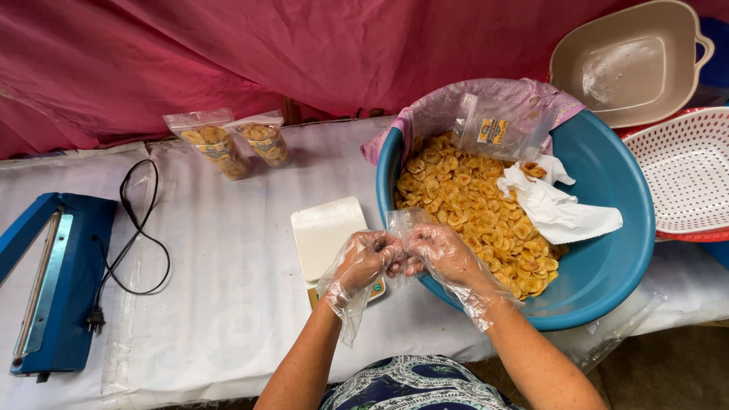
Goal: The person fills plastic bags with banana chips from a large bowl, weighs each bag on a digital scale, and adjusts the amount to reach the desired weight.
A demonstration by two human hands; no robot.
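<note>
Pinching a thin clear bag [400,225] between our gloved left hand [364,258] and right hand [440,254], we hover at the round blue basin's [607,266] near-left rim, beside crinkly golden chips [471,205].

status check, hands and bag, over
Left hand and right hand, both gloved, pinching an empty clear bag. Bowl of chips alongside. Nothing blocking.

A long table with a white plastic cover [228,304] holds everything. On the left lies a blue metal bag sealer [53,288] with its black cord [133,243], and two small clear bags of yellow chips [231,144] stand at the far edge. In the middle sits a small white scale [323,235], with a big round blue plastic bowl [607,258] to its right.
</note>
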